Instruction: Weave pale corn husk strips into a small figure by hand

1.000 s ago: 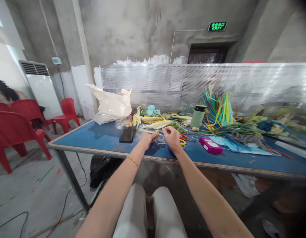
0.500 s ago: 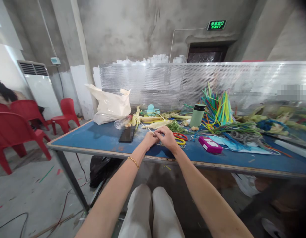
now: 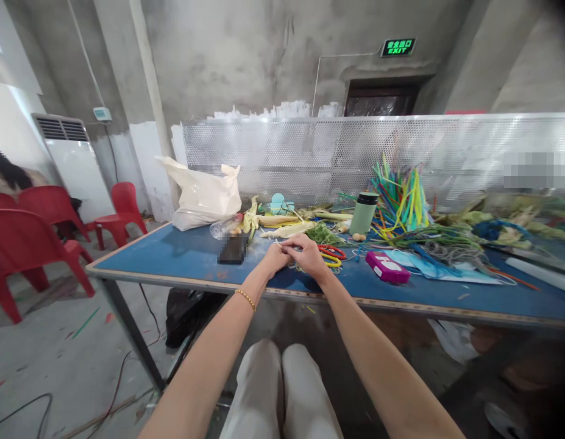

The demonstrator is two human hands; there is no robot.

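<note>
My left hand and my right hand meet over the near edge of the blue table. Both have their fingers pinched together on a thin pale strand that runs between them; I cannot make out what it is. A loose coil of pale cord lies on the table just under the hands. Red and yellow loops sit right behind my right hand.
A dark phone, a white plastic bag, corn-husk pieces, a green flask, a bundle of coloured strips and a magenta box lie on the table. A perforated metal screen backs it. Red chairs stand left.
My hands were a little apart a second ago; they have come together so the fingertips now touch over the strand. The view shifted slightly.
</note>
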